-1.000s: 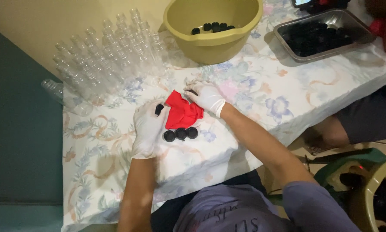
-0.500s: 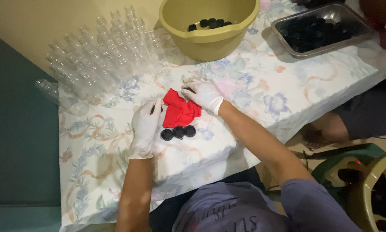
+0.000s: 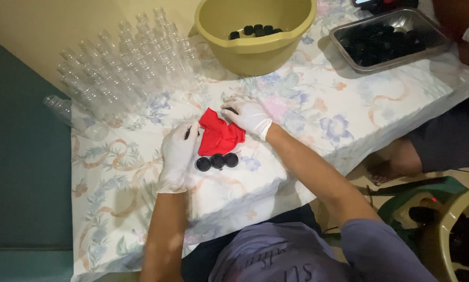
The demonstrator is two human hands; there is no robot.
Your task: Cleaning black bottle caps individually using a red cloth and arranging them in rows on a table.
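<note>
While the floral tablecloth-covered table (image 3: 307,104) fills mid-frame, olive plastic basin (image 3: 255,31) sits top centre, clear plastic bottles (image 3: 125,68) upper left. Centre: crumpled red cloth (image 3: 219,137) pinched by gloved right hand (image 3: 249,115); gloved left hand (image 3: 178,154) fingers curled, touching its left edge. Three black round caps (image 3: 217,161) just below.

small dark object (image 3: 187,134) mostly hidden in left hand (image 3: 176,155), steel tray (image 3: 344,32) cropped
</note>
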